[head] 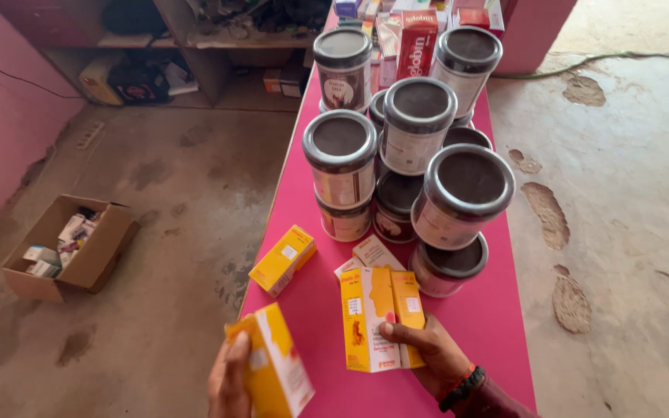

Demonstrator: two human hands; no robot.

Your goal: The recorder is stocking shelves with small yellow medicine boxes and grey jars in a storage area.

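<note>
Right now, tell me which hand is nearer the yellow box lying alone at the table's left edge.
Left. The left hand, holding another yellow box, is below the lone yellow box; the right hand sits farther right, holding upright boxes.

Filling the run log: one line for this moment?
left hand: holds yellow box | right hand: holds two yellow boxes | pink table: stacked tubs

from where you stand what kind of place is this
Probably a small medicine shop or its stockroom. A pink counter carries stacked round jars and yellow cartons, and an open cardboard box of small packets sits on the worn concrete floor.
</note>
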